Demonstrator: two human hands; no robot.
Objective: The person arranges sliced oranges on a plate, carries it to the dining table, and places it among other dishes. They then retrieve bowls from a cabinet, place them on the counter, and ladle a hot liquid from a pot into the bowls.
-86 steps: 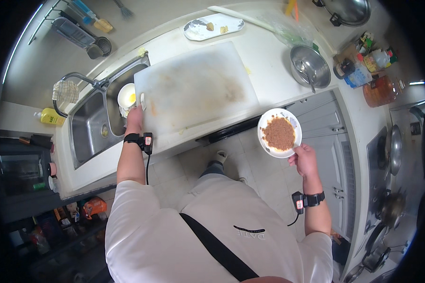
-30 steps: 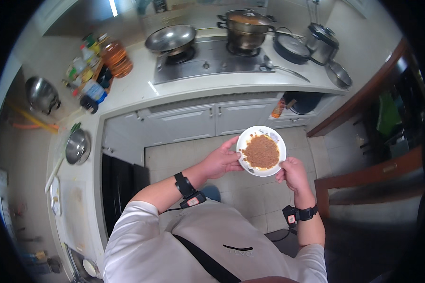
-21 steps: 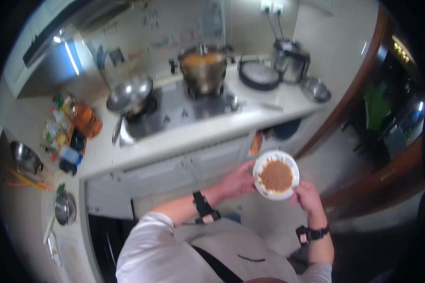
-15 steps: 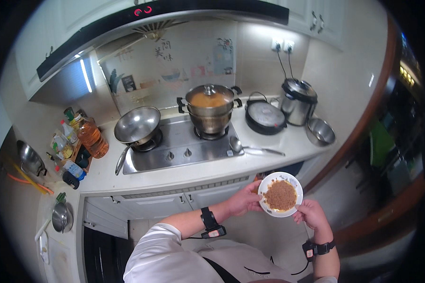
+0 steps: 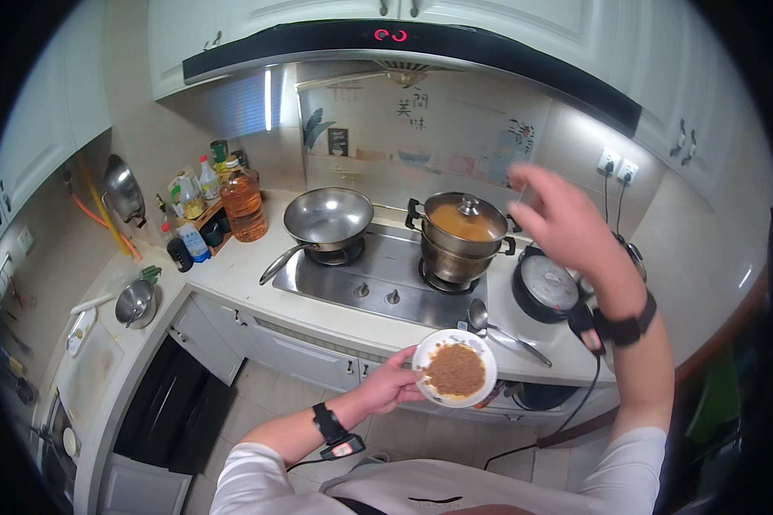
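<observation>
My left hand (image 5: 392,383) grips the left rim of a white plate (image 5: 430,350), thumb over the edge. The plate holds brown minced food (image 5: 457,371) and is held level in front of the counter edge. My right hand (image 5: 558,215) is raised to the right of a steel steamer pot (image 5: 451,256), its fingers curved and apart, slightly blurred, with nothing seen in them. It overlaps the pot's right side in the view; whether it touches anything I cannot tell. The pot's glass lid (image 5: 467,215) is on, with orange-brown contents showing through it.
A steel wok (image 5: 327,216) sits on the left burner of the stove (image 5: 352,279). A ladle (image 5: 507,335) lies on the counter near a black lidded pan (image 5: 544,283). An oil jug (image 5: 243,206) and several bottles stand left. A steel bowl (image 5: 136,303) is at the far left; a range hood (image 5: 404,47) hangs above.
My right hand has let go of the plate and risen beside the steamer pot. My left hand keeps the plate, now nearer the stove. The view has turned left.
</observation>
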